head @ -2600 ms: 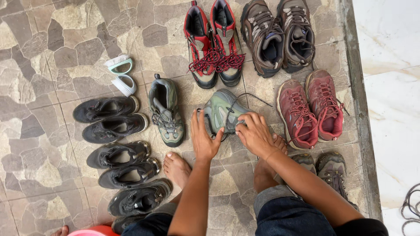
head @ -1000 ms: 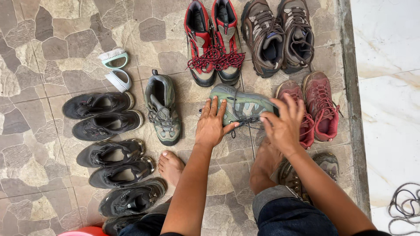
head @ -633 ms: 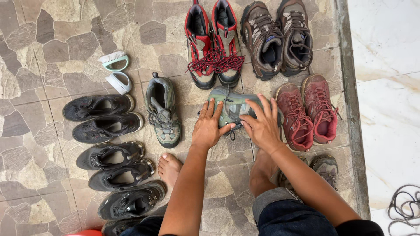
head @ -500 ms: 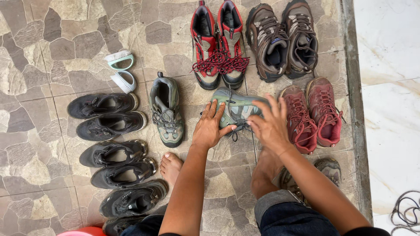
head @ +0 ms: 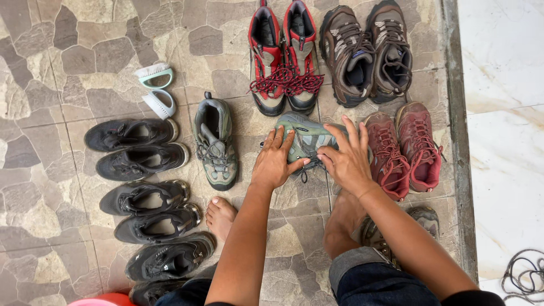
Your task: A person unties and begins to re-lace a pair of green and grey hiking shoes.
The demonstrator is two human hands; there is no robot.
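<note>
Both hands, left hand (head: 274, 164) and right hand (head: 346, 160), seemingly grip the green-grey shoe (head: 306, 139), fingers spread.

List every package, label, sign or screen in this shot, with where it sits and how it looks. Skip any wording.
No packages, signs or screens in view.
Small label patch: on the side of the grey-green shoe under the left hand and right hand; a short dark strip, too small to make out further.
Tongue tags on the red-and-black boots: at the top, small and dark, detail unclear.
</note>
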